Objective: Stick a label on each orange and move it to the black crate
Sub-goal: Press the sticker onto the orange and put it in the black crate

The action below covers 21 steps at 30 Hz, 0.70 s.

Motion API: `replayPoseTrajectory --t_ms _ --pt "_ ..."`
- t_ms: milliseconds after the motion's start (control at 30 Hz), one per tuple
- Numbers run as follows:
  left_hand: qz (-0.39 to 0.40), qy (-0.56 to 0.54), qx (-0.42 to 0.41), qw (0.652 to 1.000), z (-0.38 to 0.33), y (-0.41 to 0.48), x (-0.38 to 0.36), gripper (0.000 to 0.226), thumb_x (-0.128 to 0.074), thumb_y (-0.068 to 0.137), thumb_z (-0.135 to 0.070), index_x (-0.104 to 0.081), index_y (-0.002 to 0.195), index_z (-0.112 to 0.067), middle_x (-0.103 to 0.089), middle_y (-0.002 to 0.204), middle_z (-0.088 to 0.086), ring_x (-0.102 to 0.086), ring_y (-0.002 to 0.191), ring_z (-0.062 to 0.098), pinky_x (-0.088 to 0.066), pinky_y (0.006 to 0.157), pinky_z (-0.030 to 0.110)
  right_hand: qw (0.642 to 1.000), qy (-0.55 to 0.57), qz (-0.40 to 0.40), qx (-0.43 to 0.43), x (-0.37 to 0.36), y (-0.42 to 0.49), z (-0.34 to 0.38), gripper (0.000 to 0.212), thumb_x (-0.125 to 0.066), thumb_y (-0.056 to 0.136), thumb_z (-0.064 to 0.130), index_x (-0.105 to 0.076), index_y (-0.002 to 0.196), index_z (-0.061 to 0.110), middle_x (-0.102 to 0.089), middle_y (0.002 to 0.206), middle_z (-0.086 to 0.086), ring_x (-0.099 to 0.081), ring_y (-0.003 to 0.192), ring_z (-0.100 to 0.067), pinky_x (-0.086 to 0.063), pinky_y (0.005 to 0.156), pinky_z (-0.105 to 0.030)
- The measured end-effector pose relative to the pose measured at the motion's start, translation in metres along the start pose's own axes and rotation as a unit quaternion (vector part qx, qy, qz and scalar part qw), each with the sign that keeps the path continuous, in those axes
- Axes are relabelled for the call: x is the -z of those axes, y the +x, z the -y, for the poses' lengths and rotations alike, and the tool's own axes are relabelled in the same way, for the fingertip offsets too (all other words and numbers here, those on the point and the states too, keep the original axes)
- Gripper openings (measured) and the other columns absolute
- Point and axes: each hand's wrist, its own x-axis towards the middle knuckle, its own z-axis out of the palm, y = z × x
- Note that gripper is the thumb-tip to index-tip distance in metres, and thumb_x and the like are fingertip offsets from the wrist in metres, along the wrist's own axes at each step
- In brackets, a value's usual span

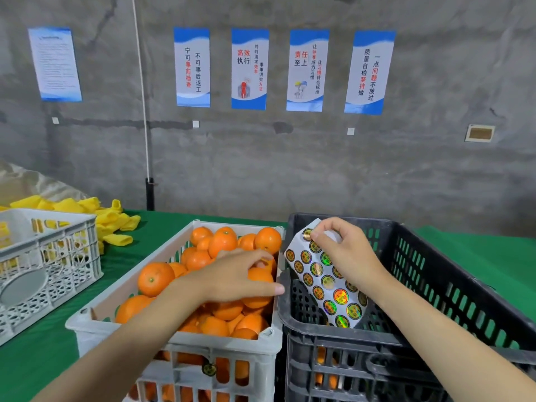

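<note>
Oranges (156, 278) are heaped in the pale grey crate (174, 340) at centre frame, and that pile is what I am working through. At far left, on the green counter (43, 358), stands a white crate (58, 256) with yellow foam sleeves (116, 221) behind it.

Moving right, the left hand (232, 274) reaches across the pile, its fingers curled over one orange (259, 278) against the crate's right wall. To its right, a label sheet (324, 285) of round shiny stickers hangs over the black crate (435, 256). The right hand (345, 250) pinches the top of that sheet between thumb and forefinger, right at one sticker.

I judge this to be the pick-and-peel step: fruit chosen, label not yet on it. Next, one sticker must come free, the orange must lift clear of its neighbours, and the two must meet before the fruit goes right.

I cannot tell whether the sticker is already lifting or the sheet is merely held. The black crate's floor is hidden by its near wall; orange colour shows through its lower slots, so some fruit may lie inside. Both forearms run off the bottom edge.
</note>
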Motion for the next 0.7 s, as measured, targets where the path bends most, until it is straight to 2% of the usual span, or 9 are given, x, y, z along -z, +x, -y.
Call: replayPoseTrajectory --t_ms 100,167,233,300,333,400,500,600,700 --pt "0.035 0.066 -0.032 0.997 0.01 -0.004 0.002 0.071 -0.06 0.077 -0.077 -0.039 0.139 -0.05 -0.045 0.132 -0.029 -0.039 0.127 0.003 -0.029 0.106 0.03 1.0 -0.001 0.022 0.022 -0.005 -0.001 -0.001 0.016 -0.059 0.096 0.029 -0.06 0.08 0.03 -0.066 0.074 0.01 -0.051 0.054 -0.001 -0.04 0.058 -0.022" --pt "0.036 0.092 -0.047 0.994 0.01 -0.007 -0.006 0.076 -0.069 0.079 -0.065 -0.034 0.143 -0.045 -0.04 0.137 -0.024 -0.038 0.12 0.003 -0.03 0.104 0.031 0.999 0.022 0.019 0.023 -0.006 0.0 0.002 0.018 -0.059 0.097 0.029 -0.06 0.079 0.032 -0.063 0.069 0.017 -0.047 0.051 -0.002 -0.038 0.053 -0.018" --pt "0.033 0.076 -0.054 0.995 0.01 -0.008 -0.014 0.08 -0.075 0.078 -0.055 -0.033 0.144 -0.04 -0.039 0.136 -0.02 -0.041 0.114 0.002 -0.036 0.098 0.027 0.999 0.045 0.02 0.011 -0.004 0.001 0.004 0.018 -0.059 0.097 0.029 -0.062 0.079 0.032 -0.066 0.078 0.023 -0.057 0.066 0.001 -0.044 0.064 -0.018" --pt "0.015 0.049 -0.059 0.997 0.012 -0.008 -0.017 0.079 -0.077 0.079 -0.052 -0.035 0.144 -0.037 -0.043 0.138 -0.017 -0.045 0.119 0.003 -0.039 0.097 0.02 0.995 0.091 0.043 -0.008 -0.002 0.0 0.004 0.018 -0.06 0.097 0.029 -0.064 0.079 0.029 -0.072 0.093 0.016 -0.066 0.093 -0.004 -0.05 0.081 -0.028" --pt "-0.008 0.014 -0.05 0.999 0.012 -0.009 -0.017 0.076 -0.077 0.079 -0.053 -0.037 0.142 -0.039 -0.044 0.136 -0.019 -0.046 0.12 0.001 -0.039 0.095 0.014 0.992 0.113 0.052 -0.014 -0.001 -0.001 0.005 0.018 -0.06 0.097 0.028 -0.065 0.08 0.028 -0.072 0.096 0.01 -0.066 0.097 -0.01 -0.051 0.085 -0.031" --pt "-0.085 -0.108 -0.005 0.99 0.01 -0.01 -0.012 0.065 -0.077 0.078 -0.056 -0.039 0.131 -0.051 -0.046 0.125 -0.034 -0.052 0.112 -0.011 -0.04 0.083 0.002 0.99 0.13 0.052 -0.011 0.0 -0.001 0.007 0.018 -0.06 0.098 0.027 -0.065 0.08 0.027 -0.068 0.088 0.002 -0.064 0.082 -0.01 -0.05 0.075 -0.026" --pt "-0.186 -0.226 0.024 0.956 -0.003 -0.004 -0.008 0.061 -0.077 0.076 -0.058 -0.04 0.124 -0.053 -0.05 0.113 -0.035 -0.055 0.1 -0.018 -0.047 0.073 0.009 0.979 0.18 0.091 -0.036 -0.003 -0.001 0.005 0.022 -0.055 0.101 0.025 -0.062 0.08 0.029 -0.056 0.071 0.001 -0.033 0.043 -0.012 -0.028 0.041 -0.019" --pt "-0.203 -0.247 0.021 0.947 -0.02 0.004 -0.01 0.056 -0.078 0.077 -0.056 -0.042 0.12 -0.051 -0.056 0.112 -0.028 -0.056 0.097 -0.019 -0.047 0.074 0.009 0.98 0.139 0.128 -0.058 -0.005 0.001 0.001 0.019 -0.052 0.102 0.025 -0.059 0.084 0.027 -0.055 0.06 -0.002 -0.024 0.037 -0.011 -0.021 0.036 -0.017" --pt "-0.2 -0.191 0.01 0.961 -0.026 0.012 -0.02 0.074 -0.081 0.071 -0.059 -0.042 0.132 -0.045 -0.054 0.126 -0.018 -0.056 0.108 -0.003 -0.049 0.088 0.02 0.986 0.131 0.082 -0.066 0.001 0.002 -0.007 0.022 -0.056 0.1 0.028 -0.062 0.08 0.03 -0.044 0.057 0.0 -0.028 0.042 -0.011 -0.025 0.04 -0.02"
